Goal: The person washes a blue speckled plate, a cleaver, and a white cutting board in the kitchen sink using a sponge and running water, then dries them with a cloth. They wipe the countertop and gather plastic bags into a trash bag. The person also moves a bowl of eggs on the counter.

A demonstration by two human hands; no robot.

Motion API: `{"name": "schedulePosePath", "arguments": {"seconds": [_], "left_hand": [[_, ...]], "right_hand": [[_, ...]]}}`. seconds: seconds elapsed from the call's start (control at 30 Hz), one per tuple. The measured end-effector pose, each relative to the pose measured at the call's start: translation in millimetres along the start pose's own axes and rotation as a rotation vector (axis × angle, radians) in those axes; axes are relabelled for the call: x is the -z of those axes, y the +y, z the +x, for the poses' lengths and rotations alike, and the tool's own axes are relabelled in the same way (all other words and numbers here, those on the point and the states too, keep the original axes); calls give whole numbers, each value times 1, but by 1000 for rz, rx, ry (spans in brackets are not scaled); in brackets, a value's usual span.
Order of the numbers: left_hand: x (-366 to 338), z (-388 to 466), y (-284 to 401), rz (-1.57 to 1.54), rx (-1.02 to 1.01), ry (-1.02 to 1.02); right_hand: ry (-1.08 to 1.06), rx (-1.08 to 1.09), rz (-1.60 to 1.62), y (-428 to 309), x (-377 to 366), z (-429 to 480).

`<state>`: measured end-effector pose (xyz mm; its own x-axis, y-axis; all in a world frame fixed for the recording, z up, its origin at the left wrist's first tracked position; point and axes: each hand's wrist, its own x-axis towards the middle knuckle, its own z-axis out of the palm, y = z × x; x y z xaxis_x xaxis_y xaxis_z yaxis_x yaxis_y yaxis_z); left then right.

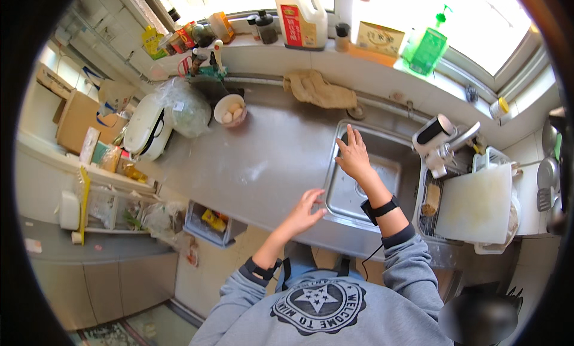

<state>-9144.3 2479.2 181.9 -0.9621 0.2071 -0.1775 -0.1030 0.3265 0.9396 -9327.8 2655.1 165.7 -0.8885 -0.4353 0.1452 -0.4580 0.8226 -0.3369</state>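
Note:
My left hand (303, 212) hovers over the front part of the stainless-steel countertop (264, 162), fingers apart, holding nothing. Above the left rim of the metal sink (381, 175) is my right hand (354, 153), its fingers spread and nothing in them. A tan cloth (316, 90) lies at the back of the counter, near a round metal drain strainer (355, 112). Farther left stands a bowl (231, 121) with several eggs (233, 111) in it. The white and chrome faucet (435, 142) is at the sink's right side.
A white cutting board (477, 207) leans over the dish rack at right. Bottles, including a green pump bottle (426, 50) and a large jug (301, 18), line the windowsill. A plastic bag (186, 108) and a white lidded container (145, 126) stand at left; a grey bin (215, 229) hangs at the counter's front.

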Motion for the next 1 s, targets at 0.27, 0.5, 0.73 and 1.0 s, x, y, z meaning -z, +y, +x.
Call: {"name": "schedulePosePath", "arguments": {"seconds": [0.27,0.5,0.73,1.0], "left_hand": [[118,16,-59,-66,-6,-5],[168,40,-59,-165,-46,70],[172,77,-2,-36,-281,307],[120,53,-4,-897,297,-204]], "right_hand": [[102,30,-577,13,-61,167],[348,20,185,-15,11,190],[-108,-192,1248,-69,80,124],[-467,-275,1416,-96,36,25]]}}
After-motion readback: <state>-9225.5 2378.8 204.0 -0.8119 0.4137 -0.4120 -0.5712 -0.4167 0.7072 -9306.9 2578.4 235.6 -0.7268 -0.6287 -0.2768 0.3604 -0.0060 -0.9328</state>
